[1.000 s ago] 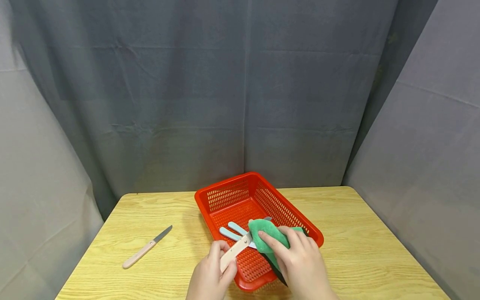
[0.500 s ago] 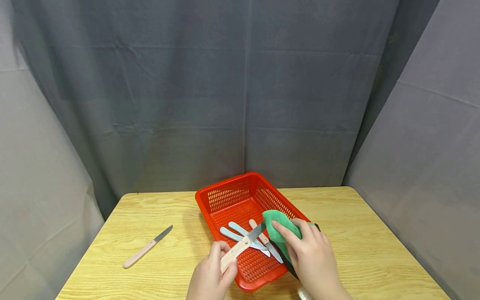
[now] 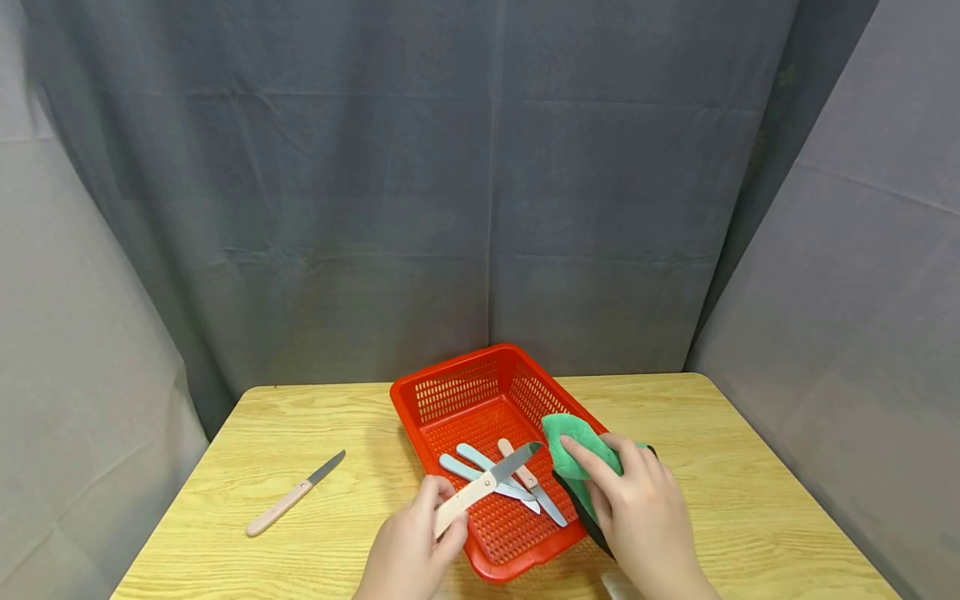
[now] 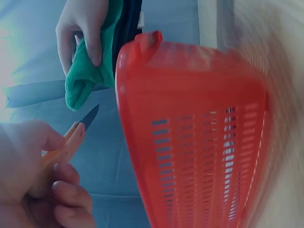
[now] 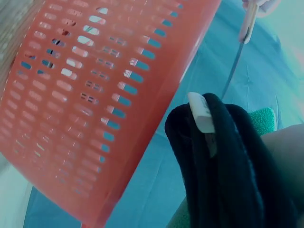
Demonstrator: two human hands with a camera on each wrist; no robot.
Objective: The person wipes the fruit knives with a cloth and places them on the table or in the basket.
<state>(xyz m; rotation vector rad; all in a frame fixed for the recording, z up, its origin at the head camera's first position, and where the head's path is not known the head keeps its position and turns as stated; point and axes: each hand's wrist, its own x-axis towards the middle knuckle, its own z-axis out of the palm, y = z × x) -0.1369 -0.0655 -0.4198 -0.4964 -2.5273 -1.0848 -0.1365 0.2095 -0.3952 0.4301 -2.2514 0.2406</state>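
Note:
My left hand (image 3: 412,537) grips a knife (image 3: 468,502) by its pale wooden handle, the blade pointing up and right over the red basket. In the left wrist view the handle (image 4: 71,142) lies between thumb and curled fingers. My right hand (image 3: 637,508) pinches a green cloth (image 3: 573,446) with a dark edge, at the basket's right side. The blade tip is right by the cloth's left edge. Inside the basket (image 3: 450,371) lie two knives with light blue handles (image 3: 457,467) and one with a pinkish handle (image 3: 517,462), crossing one another.
Another wooden-handled knife (image 3: 288,500) lies on the table (image 3: 337,417), left of the basket. A small whitish object (image 3: 617,586) shows partly under my right wrist. Grey cloth (image 3: 375,208) hangs behind the table and at both sides.
The green cloth, in my right hand, has slid off the blade toward the right, uncovering the blade and the pinkish-handled knife below. My left hand has shifted slightly left with its knife.

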